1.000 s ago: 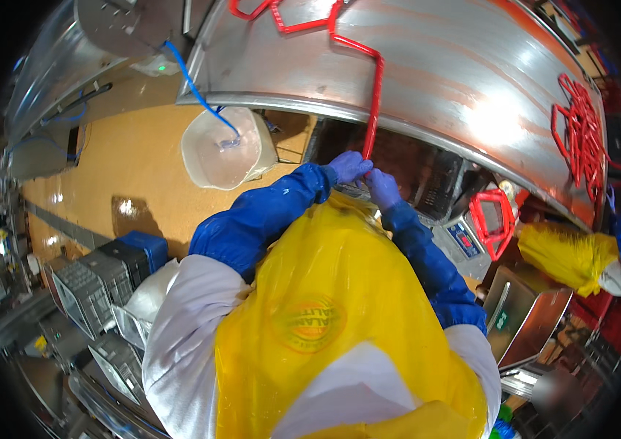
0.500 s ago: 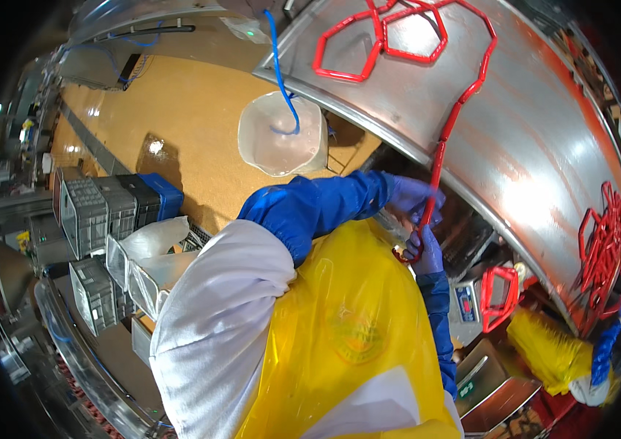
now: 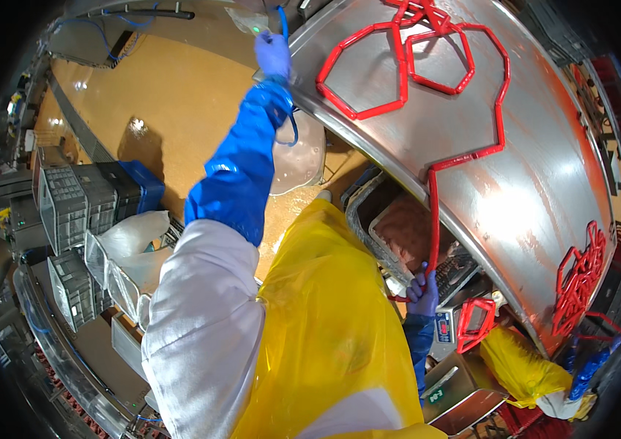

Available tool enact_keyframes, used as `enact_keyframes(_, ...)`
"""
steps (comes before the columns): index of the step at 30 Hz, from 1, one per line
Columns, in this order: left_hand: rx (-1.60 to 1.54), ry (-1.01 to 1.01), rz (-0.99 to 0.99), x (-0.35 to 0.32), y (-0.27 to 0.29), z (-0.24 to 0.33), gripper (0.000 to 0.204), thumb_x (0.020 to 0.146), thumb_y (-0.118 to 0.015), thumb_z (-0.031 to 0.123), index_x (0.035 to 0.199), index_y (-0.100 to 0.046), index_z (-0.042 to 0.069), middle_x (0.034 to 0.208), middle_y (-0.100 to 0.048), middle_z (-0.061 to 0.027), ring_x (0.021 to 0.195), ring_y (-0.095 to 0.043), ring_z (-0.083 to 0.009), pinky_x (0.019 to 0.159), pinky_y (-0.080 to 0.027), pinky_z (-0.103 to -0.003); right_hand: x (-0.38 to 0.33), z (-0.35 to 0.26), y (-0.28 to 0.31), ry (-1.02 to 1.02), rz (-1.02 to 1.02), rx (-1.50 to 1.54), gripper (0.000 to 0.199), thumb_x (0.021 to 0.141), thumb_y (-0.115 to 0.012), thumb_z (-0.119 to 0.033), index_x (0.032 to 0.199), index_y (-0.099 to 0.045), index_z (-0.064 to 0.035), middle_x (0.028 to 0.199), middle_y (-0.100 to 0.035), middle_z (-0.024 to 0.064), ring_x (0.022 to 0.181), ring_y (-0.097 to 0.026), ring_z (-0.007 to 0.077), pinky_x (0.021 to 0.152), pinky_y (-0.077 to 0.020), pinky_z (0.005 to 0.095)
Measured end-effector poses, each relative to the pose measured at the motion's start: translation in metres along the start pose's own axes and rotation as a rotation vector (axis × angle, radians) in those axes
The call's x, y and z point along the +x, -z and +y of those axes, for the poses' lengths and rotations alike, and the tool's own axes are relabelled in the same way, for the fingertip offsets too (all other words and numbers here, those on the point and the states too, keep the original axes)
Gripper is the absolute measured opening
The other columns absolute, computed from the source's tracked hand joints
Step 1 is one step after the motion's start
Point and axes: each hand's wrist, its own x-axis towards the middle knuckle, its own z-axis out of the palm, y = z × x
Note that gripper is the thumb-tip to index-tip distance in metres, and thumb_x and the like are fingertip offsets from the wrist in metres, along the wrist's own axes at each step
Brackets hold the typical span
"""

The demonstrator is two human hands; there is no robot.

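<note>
From my remote seat, hands well apart: my right hand (image 3: 422,294) clamps the red linked chain (image 3: 434,216), seemingly to steady its run over the edge of the tabletop (image 3: 544,124), where its loops lie; my left hand (image 3: 273,55) meets the blue hose (image 3: 283,22), grip unclear.

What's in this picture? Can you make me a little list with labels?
Left grip: purple-gloved, at the thin blue hose; can't tell if closed around it
Right grip: purple-gloved, closed on the shiny red chain of sausage-like links
Surface: silver metal table, more of the chain looped on it
Left side: grey plastic crates
Right side: another person wearing yellow
</note>
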Motion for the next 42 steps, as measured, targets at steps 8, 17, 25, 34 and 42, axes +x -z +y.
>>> enact_keyframes(8,0.489,0.161,-0.263,0.099,-0.025,-0.11,0.05,0.078,-0.068,0.031,0.112,-0.065,-0.006,0.104,-0.071,-0.0266,0.105,-0.066,-0.0439,0.09,-0.053,-0.045,-0.003,0.032,-0.022,-0.038,0.234,-0.209,0.041,0.102,-0.059,-0.037,0.132,-0.055,-0.0099,0.08,-0.053,-0.0038,0.055,-0.042,0.0063,0.046,-0.031,0.0216)
enact_keyframes(17,-0.411,0.357,-1.11,-0.086,0.087,0.061,0.027,0.102,-0.057,0.024,0.104,-0.065,-0.001,0.089,-0.07,-0.0111,0.082,-0.068,-0.0175,0.075,-0.056,-0.031,0.006,0.046,-0.018,-0.079,0.242,-0.124,0.042,0.104,-0.049,-0.047,0.126,-0.058,-0.0121,0.062,-0.036,-0.0092,0.043,-0.029,0.0038,0.037,-0.0212,0.0229)
enact_keyframes(25,-0.859,1.838,-1.467,-0.428,0.049,0.094,0.031,0.101,-0.059,0.033,0.102,-0.061,0.002,0.105,-0.068,-0.0145,0.098,-0.069,-0.0294,0.091,-0.057,-0.046,-0.015,0.013,-0.028,-0.294,-0.115,-0.046,0.032,0.105,-0.048,-0.046,0.102,-0.055,-0.0151,0.063,-0.03,-0.0086,0.048,-0.022,0.0049,0.043,-0.0189,0.0221)
enact_keyframes(34,-0.578,1.338,-1.297,-0.388,-0.004,0.102,0.041,0.101,-0.058,0.04,0.107,-0.063,0.0,0.102,-0.07,-0.0173,0.104,-0.068,-0.0333,0.095,-0.055,-0.046,0.009,0.03,0.03,-0.014,0.146,-0.314,0.034,0.104,-0.05,-0.042,0.099,-0.062,-0.011,0.059,-0.038,-0.006,0.044,-0.034,0.0061,0.042,-0.0264,0.0243)
enact_keyframes(42,-0.178,1.167,-1.517,-0.435,0.111,0.079,0.032,0.094,-0.072,0.031,0.11,-0.07,0.004,0.103,-0.069,-0.0073,0.096,-0.067,-0.0176,0.085,-0.056,-0.033,0.051,0.032,0.065,0.544,0.159,-1.039,0.033,0.104,-0.052,-0.034,0.098,-0.068,-0.0065,0.068,-0.057,0.0081,0.066,-0.059,0.0202,0.063,-0.0474,0.0357)
